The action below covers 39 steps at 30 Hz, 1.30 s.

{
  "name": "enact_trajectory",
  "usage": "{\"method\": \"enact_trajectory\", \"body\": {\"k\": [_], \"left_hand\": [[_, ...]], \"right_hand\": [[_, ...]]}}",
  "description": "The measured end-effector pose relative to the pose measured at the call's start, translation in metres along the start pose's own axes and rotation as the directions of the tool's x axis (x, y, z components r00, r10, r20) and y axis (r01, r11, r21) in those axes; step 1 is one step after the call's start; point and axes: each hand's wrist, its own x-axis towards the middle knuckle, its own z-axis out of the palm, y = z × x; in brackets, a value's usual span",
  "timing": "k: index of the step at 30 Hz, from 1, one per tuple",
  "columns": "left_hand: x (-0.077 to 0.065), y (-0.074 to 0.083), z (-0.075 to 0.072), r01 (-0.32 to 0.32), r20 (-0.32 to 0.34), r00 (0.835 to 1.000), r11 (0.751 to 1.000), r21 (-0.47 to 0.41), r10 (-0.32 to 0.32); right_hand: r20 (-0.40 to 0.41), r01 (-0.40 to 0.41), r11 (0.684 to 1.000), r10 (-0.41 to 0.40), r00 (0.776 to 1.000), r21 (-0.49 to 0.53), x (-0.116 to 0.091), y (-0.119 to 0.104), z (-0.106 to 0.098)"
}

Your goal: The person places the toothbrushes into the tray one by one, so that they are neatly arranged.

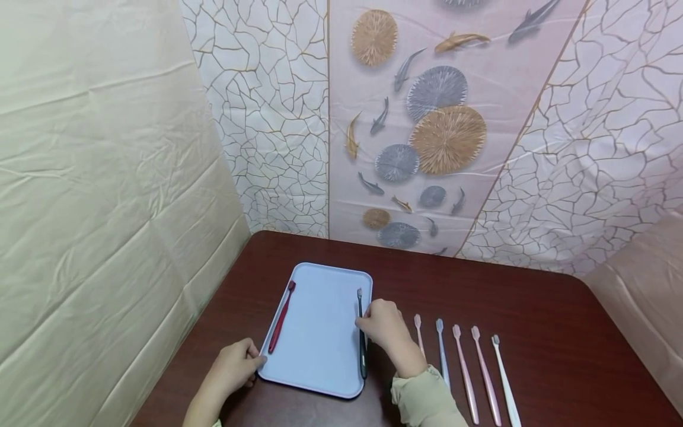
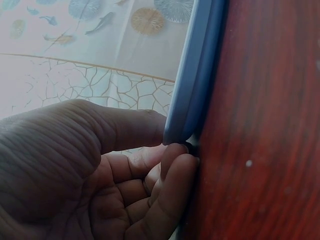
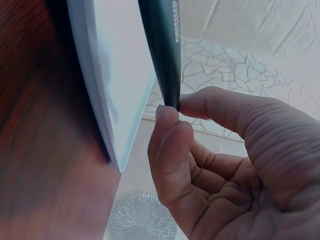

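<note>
A dark toothbrush is pinched between thumb and fingertips of my right hand. It stands over the right side of the light blue tray, bristle end pointing away from me. In the right wrist view its dark handle rises above the tray's rim. My left hand grips the tray's near left corner, thumb on the rim and fingers beneath it, as the left wrist view shows. A red toothbrush lies along the tray's left side.
Right of the tray, several toothbrushes lie side by side on the dark wooden table: pink ones, a blue one and a white one. My right sleeve partly hides the nearest ones. Patterned cloth hangs behind the table.
</note>
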Motion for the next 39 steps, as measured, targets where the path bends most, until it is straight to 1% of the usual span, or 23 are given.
{"method": "enact_trajectory", "body": {"k": [4,9,15,24,30,39], "left_hand": [[0.0,0.0,-0.001,-0.001,0.003,1.0,1.0,0.002,0.001],[0.001,0.0,-0.001,0.013,0.01,1.0,1.0,-0.001,-0.013],[0.001,-0.002,-0.001,0.015,0.008,1.0,1.0,-0.011,-0.015],[0.001,-0.002,0.0,0.02,0.018,1.0,1.0,-0.021,-0.019],[0.001,-0.001,0.0,0.017,0.017,1.0,1.0,-0.025,-0.017],[0.002,-0.002,0.0,0.012,0.005,1.0,1.0,-0.009,-0.012]], "right_hand": [[0.01,-0.005,1.0,0.005,1.0,0.016,0.001,-0.004,0.001],[0.02,0.003,1.0,-0.003,1.0,0.025,0.004,-0.012,0.004],[0.027,0.011,1.0,-0.012,1.0,0.028,0.009,-0.025,0.011],[0.074,-0.006,0.999,0.003,0.997,0.049,0.013,-0.042,0.021],[0.092,-0.003,0.999,-0.002,0.996,0.05,0.021,-0.05,0.03],[0.121,-0.037,0.994,0.024,0.992,0.107,0.037,-0.064,0.045]]}}
